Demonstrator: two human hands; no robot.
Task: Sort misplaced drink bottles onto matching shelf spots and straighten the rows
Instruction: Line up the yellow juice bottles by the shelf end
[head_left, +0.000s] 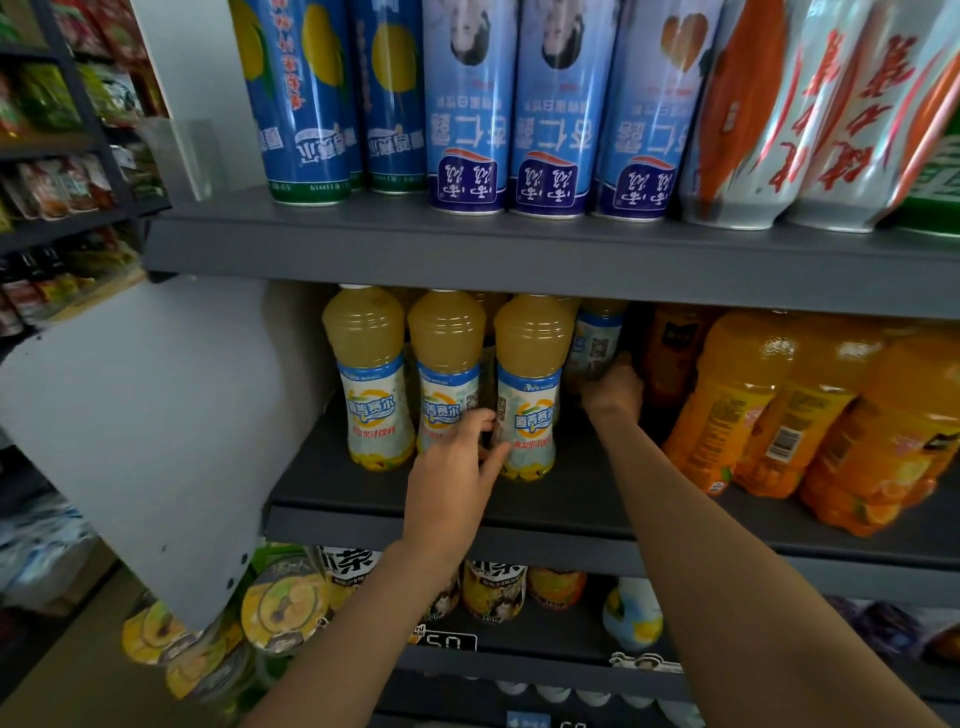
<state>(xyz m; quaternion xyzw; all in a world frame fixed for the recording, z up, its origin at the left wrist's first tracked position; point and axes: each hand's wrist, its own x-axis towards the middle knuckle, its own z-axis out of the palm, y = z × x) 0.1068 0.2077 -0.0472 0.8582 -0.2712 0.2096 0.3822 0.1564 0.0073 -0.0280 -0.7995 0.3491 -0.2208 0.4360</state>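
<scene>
Seemingly midway, left hand (457, 457) fingers curl round a front juice bottle (527, 384) while right hand (613, 389) grips a rear bottle (595, 340), rows unfinished

The light blue cans (550, 114) on the top shelf stand upside down, so their large characters 杏仁露 read inverted. A bottle (343, 564) on the lower shelf shows a big black 茶. A price tag (449, 643) on that shelf's edge reads 50. Behind the yellow juice bottles, one bottle (595, 345) shows a QR code. An orange bottle (779, 415) carries a barcode; its digits are too small to read.
</scene>
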